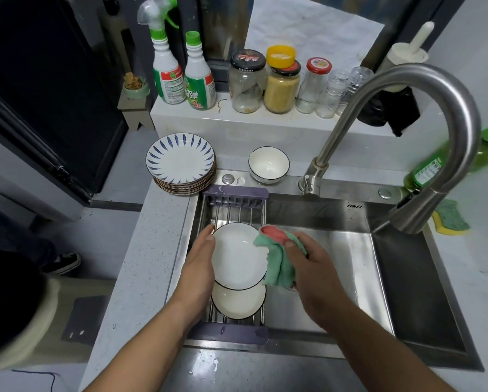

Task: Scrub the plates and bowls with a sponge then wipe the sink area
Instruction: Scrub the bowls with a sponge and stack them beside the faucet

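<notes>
- The left hand (pixel 201 258) holds the left edge of a round white plate with a thin dark rim (pixel 237 258), with the thumb on the rim.
- The right hand (pixel 310 273) grips a soft green and pink cloth (pixel 276 264) and presses it on the right side of that plate.
- The plate is over a metal rack with purple ends (pixel 234 193), which sits across the left part of the shiny steel sink (pixel 350 264).
- A second white plate (pixel 237 304) lies on the rack, partly under the first one.
- A stack of white plates with blue leaf marks (pixel 180 159) sits on the grey worktop (pixel 141 264) behind the rack.
- A small white bowl (pixel 268 162) stands beside the stack, near the curved steel tap (pixel 423 80).
- A green and yellow sponge (pixel 450 219) lies on the worktop right of the sink, well apart from both hands.
</notes>
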